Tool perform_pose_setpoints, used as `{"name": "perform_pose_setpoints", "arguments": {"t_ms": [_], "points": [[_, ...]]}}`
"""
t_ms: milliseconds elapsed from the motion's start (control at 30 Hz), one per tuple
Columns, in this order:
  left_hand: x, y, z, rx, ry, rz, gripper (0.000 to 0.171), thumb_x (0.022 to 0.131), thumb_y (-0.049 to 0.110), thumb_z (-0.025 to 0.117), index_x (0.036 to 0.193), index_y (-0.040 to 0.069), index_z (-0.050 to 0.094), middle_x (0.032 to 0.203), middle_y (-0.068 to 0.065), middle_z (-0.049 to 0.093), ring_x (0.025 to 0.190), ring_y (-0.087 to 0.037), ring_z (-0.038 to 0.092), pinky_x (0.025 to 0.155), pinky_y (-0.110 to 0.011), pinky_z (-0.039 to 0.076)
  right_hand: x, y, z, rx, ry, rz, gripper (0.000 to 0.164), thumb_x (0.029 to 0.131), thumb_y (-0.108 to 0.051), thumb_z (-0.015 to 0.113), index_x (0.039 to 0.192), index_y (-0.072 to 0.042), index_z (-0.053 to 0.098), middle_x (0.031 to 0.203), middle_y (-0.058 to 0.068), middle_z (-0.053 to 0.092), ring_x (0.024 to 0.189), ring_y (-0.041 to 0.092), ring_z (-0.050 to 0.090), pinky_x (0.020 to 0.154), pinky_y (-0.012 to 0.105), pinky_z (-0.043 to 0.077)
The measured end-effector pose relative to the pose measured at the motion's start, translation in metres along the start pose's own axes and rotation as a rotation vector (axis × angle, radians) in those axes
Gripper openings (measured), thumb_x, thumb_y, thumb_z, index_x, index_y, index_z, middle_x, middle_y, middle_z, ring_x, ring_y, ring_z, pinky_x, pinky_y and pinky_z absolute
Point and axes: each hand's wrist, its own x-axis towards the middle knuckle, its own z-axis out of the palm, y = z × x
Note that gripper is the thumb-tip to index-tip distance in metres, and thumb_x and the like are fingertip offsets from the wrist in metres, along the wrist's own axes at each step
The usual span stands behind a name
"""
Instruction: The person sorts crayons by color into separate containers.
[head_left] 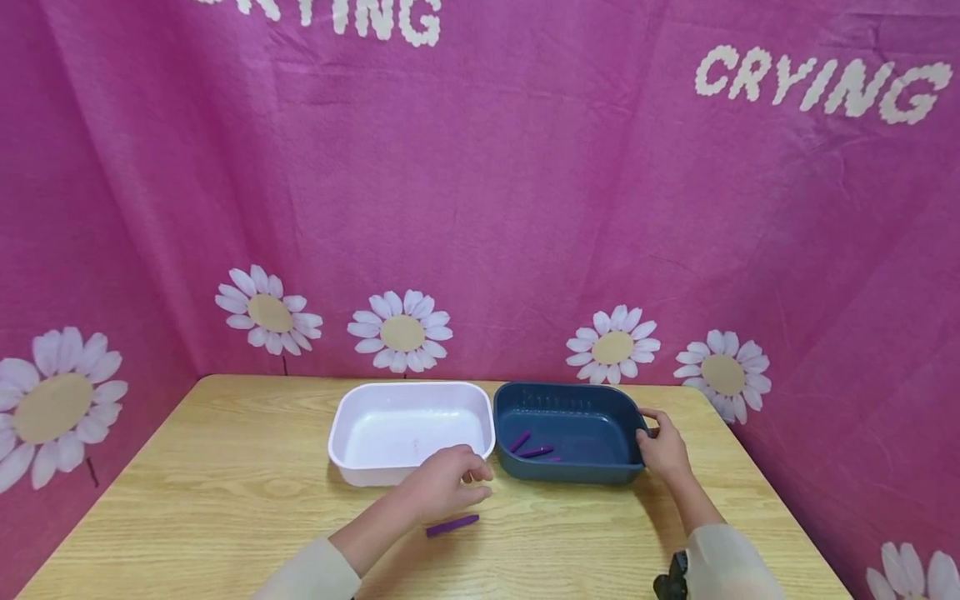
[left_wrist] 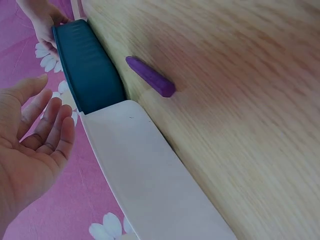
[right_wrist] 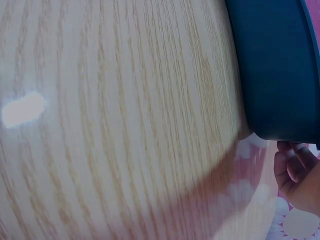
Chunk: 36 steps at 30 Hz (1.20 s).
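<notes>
My left hand [head_left: 444, 483] hovers at the front right of a white plastic basin [head_left: 360, 477], fingers loosely bent and holding nothing. On the table just below that hand lies a purple crayon [head_left: 452, 526], its tapered tip pointing right; the left wrist view shows the same crayon [left_wrist: 151, 77] apart from the palm. A dark blue basin [head_left: 570, 473] stands against the white one's right side. Inside it, near its left end, lie a few purple crayons [head_left: 536, 452]. At its right end my right hand [head_left: 664, 450] holds the rim between thumb and fingers.
Both basins stand toward the back of a light wood-grain table [head_left: 225, 500]. Close behind the table hangs a pink curtain [head_left: 480, 208] printed with white daisies and lettering, which also runs along both sides.
</notes>
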Motion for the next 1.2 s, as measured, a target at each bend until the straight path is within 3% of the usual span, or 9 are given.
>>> {"name": "perform_pose_setpoints", "arguments": {"t_ms": [300, 633, 933, 1200], "points": [[-0.014, -0.008, 0.000, -0.030, -0.033, -0.032, 0.017, 0.080, 0.017, 0.071, 0.092, 0.006, 0.071, 0.084, -0.001, 0.065, 0.076, -0.012, 0.059, 0.071, -0.020, 0.048, -0.001, 0.000, -0.001, 0.002, -0.001, -0.004, 0.043, 0.095, -0.008, 0.045, 0.136, 0.000, 0.038, 0.109, 0.029, 0.054, 0.096, 0.035, 0.053, 0.076, 0.040, 0.050], [-0.035, -0.018, -0.001, 0.016, -0.027, 0.024, 0.012, 0.079, 0.017, 0.071, 0.086, 0.007, 0.070, 0.077, 0.000, 0.063, 0.072, -0.010, 0.057, 0.067, -0.017, 0.046, -0.002, -0.002, -0.001, -0.001, 0.002, 0.000, 0.043, 0.095, -0.008, 0.044, 0.136, 0.000, 0.039, 0.108, 0.029, 0.053, 0.094, 0.035, 0.053, 0.077, 0.040, 0.050], [-0.046, -0.029, 0.004, 0.011, -0.056, -0.025, 0.009, 0.077, 0.015, 0.072, 0.082, 0.007, 0.070, 0.075, 0.001, 0.060, 0.071, -0.005, 0.051, 0.066, -0.019, 0.044, -0.003, -0.003, -0.002, 0.003, -0.001, -0.005, 0.042, 0.095, -0.008, 0.044, 0.136, 0.001, 0.038, 0.109, 0.030, 0.053, 0.095, 0.036, 0.053, 0.077, 0.041, 0.051], [-0.052, -0.039, 0.014, 0.051, -0.040, -0.051, 0.010, 0.075, 0.015, 0.072, 0.081, 0.008, 0.069, 0.068, 0.005, 0.056, 0.065, -0.002, 0.043, 0.062, -0.019, 0.039, -0.003, -0.004, -0.002, 0.004, -0.001, -0.008, 0.042, 0.095, -0.008, 0.045, 0.136, 0.000, 0.038, 0.107, 0.029, 0.053, 0.093, 0.035, 0.053, 0.077, 0.041, 0.050]]}}
